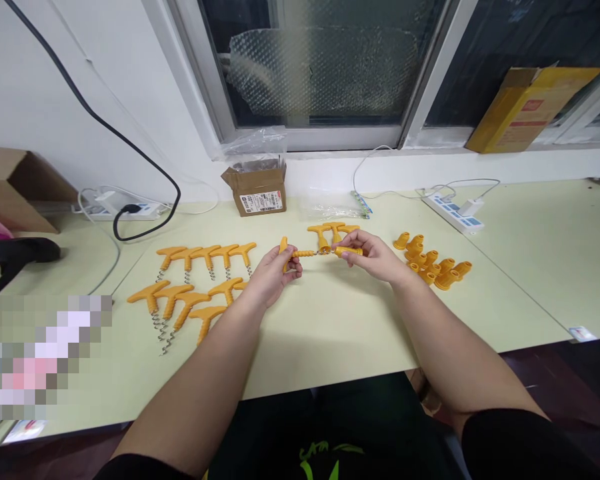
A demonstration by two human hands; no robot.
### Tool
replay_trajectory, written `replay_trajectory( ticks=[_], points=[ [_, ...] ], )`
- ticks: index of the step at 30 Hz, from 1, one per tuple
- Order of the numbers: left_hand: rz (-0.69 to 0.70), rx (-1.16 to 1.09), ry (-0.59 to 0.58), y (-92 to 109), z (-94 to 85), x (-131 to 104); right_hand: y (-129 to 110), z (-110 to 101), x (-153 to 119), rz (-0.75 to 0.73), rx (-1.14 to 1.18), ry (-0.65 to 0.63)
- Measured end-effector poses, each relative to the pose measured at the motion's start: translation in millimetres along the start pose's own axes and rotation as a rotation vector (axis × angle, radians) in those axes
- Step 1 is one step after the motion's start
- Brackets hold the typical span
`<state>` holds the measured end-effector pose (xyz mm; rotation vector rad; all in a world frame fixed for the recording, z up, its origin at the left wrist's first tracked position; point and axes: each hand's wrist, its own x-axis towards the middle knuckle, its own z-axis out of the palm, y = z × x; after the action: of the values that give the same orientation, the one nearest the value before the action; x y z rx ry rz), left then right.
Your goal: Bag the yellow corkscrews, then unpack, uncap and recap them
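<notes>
In my left hand [276,272] is a yellow corkscrew [303,253], held by its T-handle with the metal spiral pointing right. My right hand [371,256] pinches a yellow plastic sleeve [349,252], its end at the spiral's tip. Just behind my hands lie several assembled yellow corkscrews [336,231] with sleeves on. To the left, several bare corkscrews [173,294] lie in two rows, their spirals showing; my left forearm covers part of them. A cluster of loose yellow sleeves [433,260] stands to the right of my right hand.
A small cardboard box [261,190] and clear plastic bags [327,202] sit against the wall. Power strips [453,212] with cables lie at the back. A black cable [95,113] hangs at left, above a black object [23,257]. A larger carton [20,187] is behind it.
</notes>
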<state>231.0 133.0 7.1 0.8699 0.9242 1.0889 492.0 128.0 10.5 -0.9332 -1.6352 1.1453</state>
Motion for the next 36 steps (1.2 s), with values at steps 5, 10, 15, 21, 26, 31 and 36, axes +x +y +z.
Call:
replay_trajectory(
  ticks=[5, 10, 15, 21, 26, 31, 36],
  points=[
    [0.035, 0.037, -0.018, -0.6, 0.2, -1.1, 4.0, 1.8, 2.5, -0.056, 0.001, 0.009],
    [0.08, 0.084, -0.104, -8.2, 3.8, -0.8, 9.9, 13.2, 5.5, -0.121, -0.029, -0.007],
    [0.1, 0.147, -0.196, -15.7, 6.9, -2.3, 8.3, 25.9, 4.0, -0.105, -0.1, 0.032],
    [0.213, 0.205, -0.255, -15.5, 4.1, -3.6, 4.9, 29.0, 3.1, 0.15, 0.112, -0.003],
    [0.304, 0.311, -0.346, -15.4, -0.4, -2.1, -6.1, 29.2, 2.3, 0.304, 0.215, -0.069],
    [0.389, 0.461, -0.436, -12.5, 0.9, -8.8, -15.8, 31.9, 1.2, 0.696, 0.314, -0.115],
    [0.349, 0.39, -0.344, -11.3, 5.4, -11.2, -14.1, 30.3, -0.7, 0.655, 0.398, -0.217]
  ],
)
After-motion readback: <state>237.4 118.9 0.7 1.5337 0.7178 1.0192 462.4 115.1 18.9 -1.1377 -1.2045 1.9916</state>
